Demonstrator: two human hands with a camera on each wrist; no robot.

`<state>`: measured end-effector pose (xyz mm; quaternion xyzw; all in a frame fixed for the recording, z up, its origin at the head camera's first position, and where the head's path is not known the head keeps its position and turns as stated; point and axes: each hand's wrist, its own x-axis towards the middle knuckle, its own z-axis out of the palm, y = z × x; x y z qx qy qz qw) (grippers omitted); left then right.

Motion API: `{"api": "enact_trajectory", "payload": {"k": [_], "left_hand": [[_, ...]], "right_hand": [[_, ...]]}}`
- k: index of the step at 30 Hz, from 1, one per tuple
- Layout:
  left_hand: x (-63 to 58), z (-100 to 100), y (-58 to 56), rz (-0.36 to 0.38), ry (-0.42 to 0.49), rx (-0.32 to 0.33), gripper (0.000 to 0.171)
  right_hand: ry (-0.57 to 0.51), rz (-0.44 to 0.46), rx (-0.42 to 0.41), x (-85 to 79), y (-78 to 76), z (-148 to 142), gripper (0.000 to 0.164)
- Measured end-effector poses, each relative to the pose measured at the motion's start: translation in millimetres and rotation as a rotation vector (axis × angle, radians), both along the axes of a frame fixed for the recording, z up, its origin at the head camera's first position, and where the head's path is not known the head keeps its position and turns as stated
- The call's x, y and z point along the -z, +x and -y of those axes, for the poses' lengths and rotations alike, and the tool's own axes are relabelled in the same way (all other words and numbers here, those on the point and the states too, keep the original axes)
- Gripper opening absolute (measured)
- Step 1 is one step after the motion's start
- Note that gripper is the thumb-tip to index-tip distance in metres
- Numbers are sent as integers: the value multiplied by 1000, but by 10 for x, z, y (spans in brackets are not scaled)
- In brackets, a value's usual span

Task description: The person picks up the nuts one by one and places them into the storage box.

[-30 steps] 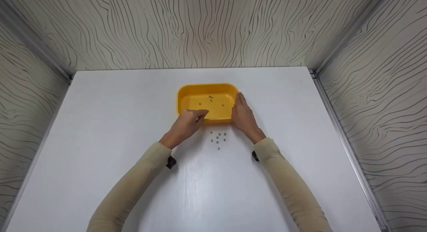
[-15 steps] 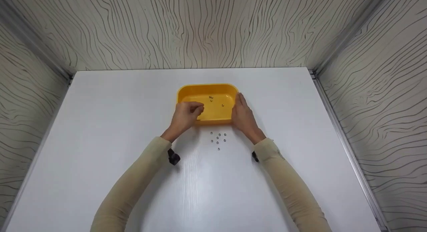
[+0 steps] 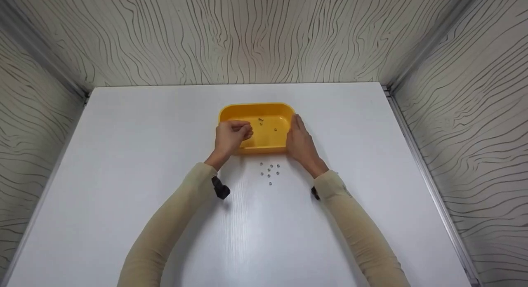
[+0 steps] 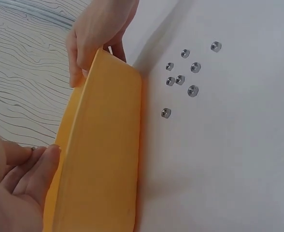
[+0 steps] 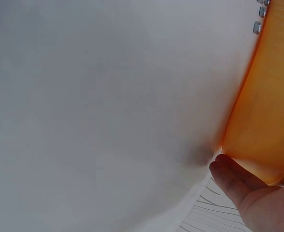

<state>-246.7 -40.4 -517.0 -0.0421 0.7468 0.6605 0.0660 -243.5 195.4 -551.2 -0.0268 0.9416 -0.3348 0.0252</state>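
Note:
A yellow plastic bin (image 3: 268, 148) stands on the white table, with several small metal nuts (image 3: 260, 123) on its floor. My left hand (image 3: 230, 138) is over the bin's left side, thumb and fingertips pressed together. In the left wrist view a tiny shiny piece, apparently a nut (image 4: 33, 148), shows between those fingers. At the other end, my right hand (image 3: 303, 144) holds the bin's right wall, its fingers along the outside in the right wrist view. Several more nuts (image 4: 192, 91) lie loose on the table in front of the bin.
Wood-grain patterned panels (image 3: 255, 35) enclose the white table (image 3: 103, 175) at the back and sides. Metal rails (image 3: 433, 188) run along its side edges. A black wrist camera (image 3: 221, 189) hangs below my left cuff.
My left hand has drawn back from the bin's middle to its left side and turned, fingertips pinched. One nut at the left of the bin no longer shows. My right hand stays put.

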Motion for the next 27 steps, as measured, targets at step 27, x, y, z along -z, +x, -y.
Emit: {"api": "enact_trajectory", "payload": {"k": [27], "left_hand": [[-32, -11, 27, -58, -31, -70, 16]], "right_hand": [[-1, 3, -1, 6, 2, 1, 62]]}}
